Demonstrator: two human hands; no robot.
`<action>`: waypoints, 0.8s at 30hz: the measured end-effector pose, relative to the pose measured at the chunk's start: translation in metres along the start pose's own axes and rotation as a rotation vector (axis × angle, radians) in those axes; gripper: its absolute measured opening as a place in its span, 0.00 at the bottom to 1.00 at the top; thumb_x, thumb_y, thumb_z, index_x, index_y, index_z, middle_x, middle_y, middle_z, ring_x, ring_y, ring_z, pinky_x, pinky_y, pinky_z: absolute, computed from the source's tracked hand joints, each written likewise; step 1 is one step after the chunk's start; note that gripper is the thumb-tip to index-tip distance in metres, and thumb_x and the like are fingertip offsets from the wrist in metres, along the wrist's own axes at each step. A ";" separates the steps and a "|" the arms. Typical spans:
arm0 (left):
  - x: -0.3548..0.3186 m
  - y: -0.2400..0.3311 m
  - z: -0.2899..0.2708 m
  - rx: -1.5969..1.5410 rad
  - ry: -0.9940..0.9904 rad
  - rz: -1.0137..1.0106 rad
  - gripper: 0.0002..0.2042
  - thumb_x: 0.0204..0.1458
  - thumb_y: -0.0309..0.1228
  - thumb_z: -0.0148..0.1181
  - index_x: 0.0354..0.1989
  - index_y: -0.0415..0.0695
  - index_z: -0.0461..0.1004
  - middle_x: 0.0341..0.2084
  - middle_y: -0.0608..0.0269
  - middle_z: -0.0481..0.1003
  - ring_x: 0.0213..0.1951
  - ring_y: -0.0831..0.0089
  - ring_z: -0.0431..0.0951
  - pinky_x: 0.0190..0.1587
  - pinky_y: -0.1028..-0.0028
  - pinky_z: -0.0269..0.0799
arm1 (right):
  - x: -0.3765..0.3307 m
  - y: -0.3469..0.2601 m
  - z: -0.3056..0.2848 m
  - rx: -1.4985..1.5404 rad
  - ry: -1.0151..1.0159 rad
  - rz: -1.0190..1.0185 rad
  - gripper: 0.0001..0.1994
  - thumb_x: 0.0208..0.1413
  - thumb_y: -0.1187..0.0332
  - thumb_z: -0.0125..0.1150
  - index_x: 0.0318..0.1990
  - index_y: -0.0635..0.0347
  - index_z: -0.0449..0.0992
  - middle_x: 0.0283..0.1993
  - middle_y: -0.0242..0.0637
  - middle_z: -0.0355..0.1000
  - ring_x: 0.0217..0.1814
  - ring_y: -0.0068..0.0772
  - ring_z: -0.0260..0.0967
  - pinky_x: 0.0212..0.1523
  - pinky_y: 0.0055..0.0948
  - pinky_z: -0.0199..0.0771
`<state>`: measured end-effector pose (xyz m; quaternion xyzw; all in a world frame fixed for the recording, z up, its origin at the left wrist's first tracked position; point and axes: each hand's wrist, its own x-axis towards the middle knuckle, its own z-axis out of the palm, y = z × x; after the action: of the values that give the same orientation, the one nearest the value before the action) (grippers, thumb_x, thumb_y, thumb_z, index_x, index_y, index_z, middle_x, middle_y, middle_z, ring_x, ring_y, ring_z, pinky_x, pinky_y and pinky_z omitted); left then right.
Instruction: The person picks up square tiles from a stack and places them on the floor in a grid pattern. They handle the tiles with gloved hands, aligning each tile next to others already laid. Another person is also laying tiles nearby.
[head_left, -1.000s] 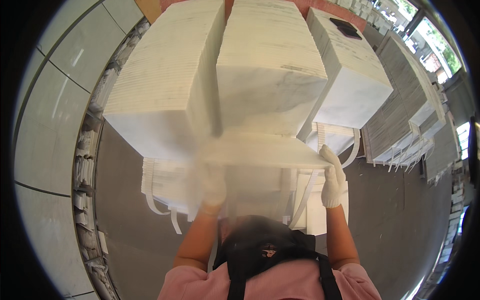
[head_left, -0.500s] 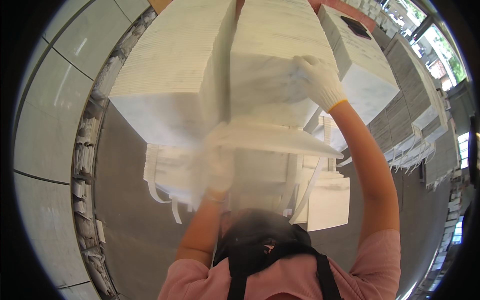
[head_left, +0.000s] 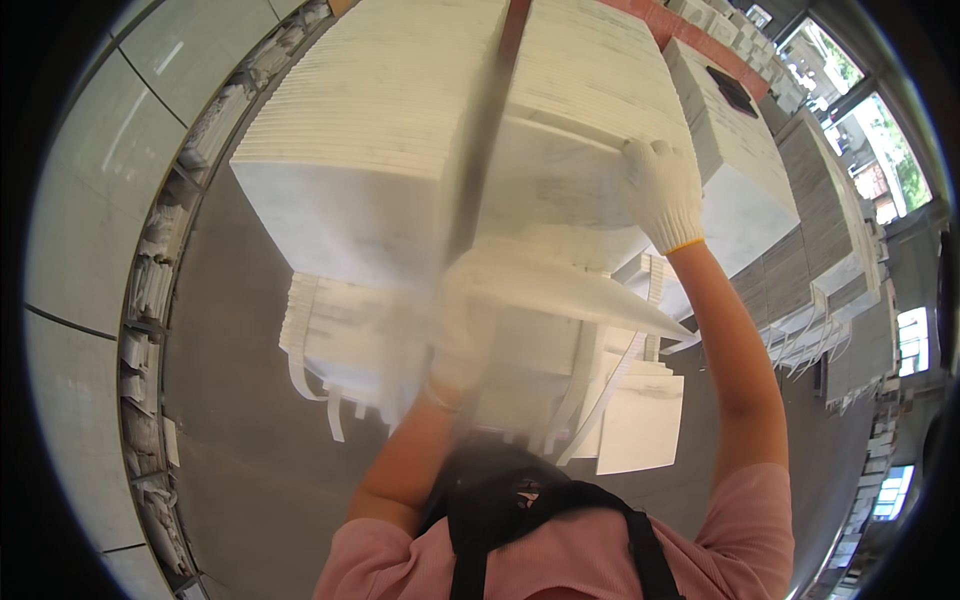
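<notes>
Lower slab point(head_left: 585, 292) was tilted below the middle stack point(head_left: 605, 65), the grip of the left hand point(head_left: 468, 325) too blurred to tell. Since a second ago its right corner had been released, leaving support seemingly one-sided; the front slab point(head_left: 548, 175) was gripped by the right hand point(head_left: 663, 192).

Slab point(head_left: 580, 290) before middle stack point(head_left: 598, 75), phone point(head_left: 733, 92) on right stack point(head_left: 748, 195)

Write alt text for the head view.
A person's white-gloved right grip is at the top of the front slab in a middle row of pale slabs; the blurred left grip is at a tilted slab below. A dark flat object lies on the right-hand row.
</notes>
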<state>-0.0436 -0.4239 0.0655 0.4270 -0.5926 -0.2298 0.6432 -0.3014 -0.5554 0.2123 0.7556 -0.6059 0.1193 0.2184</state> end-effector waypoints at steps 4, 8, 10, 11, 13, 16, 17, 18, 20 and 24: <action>0.005 -0.002 -0.002 0.073 -0.030 0.010 0.20 0.68 0.40 0.56 0.55 0.33 0.70 0.51 0.46 0.78 0.56 0.55 0.77 0.60 0.63 0.70 | 0.005 -0.007 -0.008 0.005 -0.405 -0.070 0.19 0.48 0.53 0.65 0.42 0.54 0.83 0.38 0.50 0.79 0.43 0.54 0.77 0.45 0.48 0.76; 0.003 -0.006 -0.002 0.035 -0.043 0.030 0.20 0.67 0.41 0.56 0.55 0.33 0.70 0.53 0.46 0.77 0.56 0.56 0.77 0.61 0.63 0.69 | 0.001 -0.018 -0.013 -0.173 -0.866 -0.264 0.25 0.44 0.42 0.64 0.36 0.56 0.85 0.36 0.53 0.80 0.40 0.57 0.78 0.41 0.48 0.77; 0.000 -0.007 -0.001 0.012 -0.045 0.026 0.20 0.67 0.40 0.56 0.55 0.33 0.70 0.54 0.46 0.76 0.57 0.56 0.76 0.62 0.62 0.69 | -0.002 -0.018 -0.017 -0.147 -0.863 -0.322 0.24 0.46 0.43 0.64 0.37 0.56 0.85 0.32 0.53 0.79 0.35 0.57 0.78 0.40 0.48 0.77; -0.002 -0.007 -0.001 0.015 -0.046 0.022 0.20 0.67 0.40 0.56 0.55 0.33 0.70 0.55 0.45 0.75 0.57 0.56 0.76 0.62 0.62 0.68 | -0.002 -0.017 -0.019 -0.153 -0.876 -0.333 0.24 0.46 0.44 0.65 0.38 0.56 0.85 0.32 0.53 0.79 0.36 0.57 0.78 0.40 0.48 0.77; -0.003 -0.007 -0.002 0.000 -0.052 0.005 0.20 0.68 0.39 0.55 0.55 0.33 0.70 0.56 0.45 0.75 0.57 0.56 0.75 0.63 0.62 0.67 | 0.003 -0.011 -0.025 -0.087 -0.856 -0.319 0.23 0.47 0.45 0.65 0.36 0.57 0.86 0.33 0.53 0.80 0.36 0.56 0.78 0.40 0.46 0.77; -0.005 -0.004 -0.004 -0.071 -0.056 -0.030 0.19 0.68 0.38 0.55 0.56 0.33 0.69 0.56 0.45 0.74 0.59 0.56 0.74 0.64 0.62 0.66 | 0.014 0.010 -0.048 0.063 -0.756 -0.275 0.21 0.45 0.50 0.67 0.37 0.58 0.86 0.33 0.53 0.80 0.36 0.55 0.78 0.40 0.44 0.77; -0.006 -0.003 -0.004 -0.100 -0.063 -0.029 0.18 0.69 0.38 0.54 0.55 0.33 0.69 0.56 0.45 0.74 0.60 0.56 0.73 0.65 0.62 0.65 | 0.015 0.018 -0.058 0.017 -0.760 -0.216 0.21 0.42 0.53 0.70 0.40 0.56 0.86 0.33 0.52 0.80 0.37 0.55 0.78 0.41 0.45 0.78; -0.006 -0.001 -0.004 -0.132 -0.069 -0.031 0.18 0.69 0.37 0.54 0.55 0.33 0.69 0.56 0.45 0.74 0.60 0.57 0.73 0.65 0.62 0.64 | 0.011 0.028 -0.073 0.065 -0.741 -0.173 0.21 0.40 0.54 0.70 0.41 0.57 0.86 0.34 0.52 0.80 0.37 0.54 0.79 0.41 0.43 0.78; -0.005 0.002 -0.002 -0.182 -0.087 -0.067 0.17 0.69 0.37 0.54 0.55 0.34 0.69 0.54 0.48 0.74 0.58 0.58 0.73 0.64 0.64 0.65 | -0.004 0.054 -0.110 0.061 -0.761 -0.041 0.22 0.41 0.53 0.71 0.41 0.58 0.85 0.35 0.53 0.80 0.37 0.55 0.79 0.42 0.42 0.78; 0.007 0.001 0.009 -0.228 -0.032 -0.135 0.14 0.69 0.36 0.54 0.52 0.35 0.69 0.48 0.55 0.74 0.52 0.64 0.73 0.60 0.66 0.67 | -0.055 0.103 -0.177 0.007 -0.720 0.121 0.22 0.43 0.53 0.72 0.42 0.59 0.85 0.35 0.53 0.80 0.36 0.54 0.78 0.41 0.41 0.78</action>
<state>-0.0507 -0.4308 0.0696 0.3863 -0.5427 -0.3452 0.6611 -0.3991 -0.4414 0.3618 0.7126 -0.6872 -0.1397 -0.0191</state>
